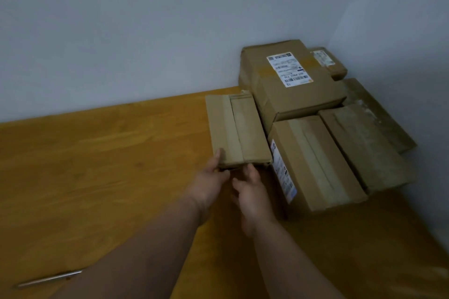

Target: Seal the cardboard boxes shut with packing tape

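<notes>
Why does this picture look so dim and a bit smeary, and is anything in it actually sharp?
Head view: the light is low and flat, with no glare and only soft shadows beside the boxes. The left hand and right hand at the near end of the small box look slightly blurred. The shipping label on the large box shows, but its print is too soft to read. The wide lens bends the table edge.
</notes>
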`<state>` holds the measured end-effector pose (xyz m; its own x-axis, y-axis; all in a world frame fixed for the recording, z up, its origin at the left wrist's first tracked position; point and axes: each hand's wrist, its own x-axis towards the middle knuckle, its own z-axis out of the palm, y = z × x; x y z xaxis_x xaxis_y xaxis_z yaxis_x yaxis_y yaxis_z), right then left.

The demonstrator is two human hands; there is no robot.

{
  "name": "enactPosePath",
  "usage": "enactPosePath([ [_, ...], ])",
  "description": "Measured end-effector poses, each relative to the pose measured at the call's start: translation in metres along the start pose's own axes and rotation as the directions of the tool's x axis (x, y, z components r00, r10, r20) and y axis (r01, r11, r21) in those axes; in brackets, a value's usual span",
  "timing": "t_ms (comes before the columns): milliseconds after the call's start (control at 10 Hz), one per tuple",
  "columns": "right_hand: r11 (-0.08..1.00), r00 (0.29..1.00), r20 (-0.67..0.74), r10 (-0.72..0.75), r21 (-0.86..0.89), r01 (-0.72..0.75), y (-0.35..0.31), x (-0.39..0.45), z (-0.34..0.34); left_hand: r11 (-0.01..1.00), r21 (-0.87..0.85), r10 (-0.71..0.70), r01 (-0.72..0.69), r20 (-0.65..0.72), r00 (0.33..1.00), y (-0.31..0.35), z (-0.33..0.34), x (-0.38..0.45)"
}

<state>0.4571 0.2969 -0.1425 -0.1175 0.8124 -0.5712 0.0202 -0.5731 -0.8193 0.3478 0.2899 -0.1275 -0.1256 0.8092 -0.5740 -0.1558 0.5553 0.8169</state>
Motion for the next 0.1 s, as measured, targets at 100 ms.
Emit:
enactPosePath([
  [100, 0.999, 1.000, -0.002, 0.009, -0.042, -0.009, 0.0063, 0.0023, -0.0011, 1.000, 0.012, 0.021, -0.020, -0.028, 0.999, -0.0085, -0.0122, -0.0017],
])
